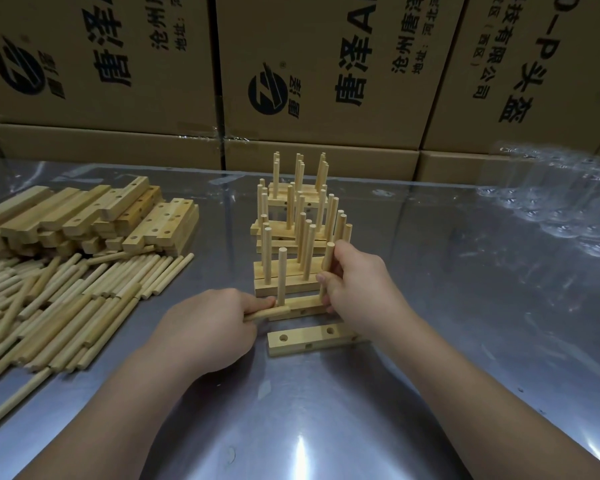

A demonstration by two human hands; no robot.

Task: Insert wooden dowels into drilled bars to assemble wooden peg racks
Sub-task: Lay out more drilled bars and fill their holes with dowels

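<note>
A drilled wooden bar point(300, 307) lies on the metal table in front of me with one dowel point(282, 275) standing upright in its left hole. My right hand point(355, 289) grips a second upright dowel point(327, 261) at the bar's right end. My left hand point(208, 327) holds a loose dowel point(267, 313) lying flat against the bar's left end. An empty drilled bar point(309, 339) lies just in front, partly under my right wrist. Behind stand several finished peg racks point(291, 237) in a row.
A pile of drilled bars point(94, 216) sits at the left, with a heap of loose dowels point(59, 299) in front of it. Cardboard boxes point(309, 81) wall the table's far edge. Crumpled clear plastic point(561, 202) lies at the right.
</note>
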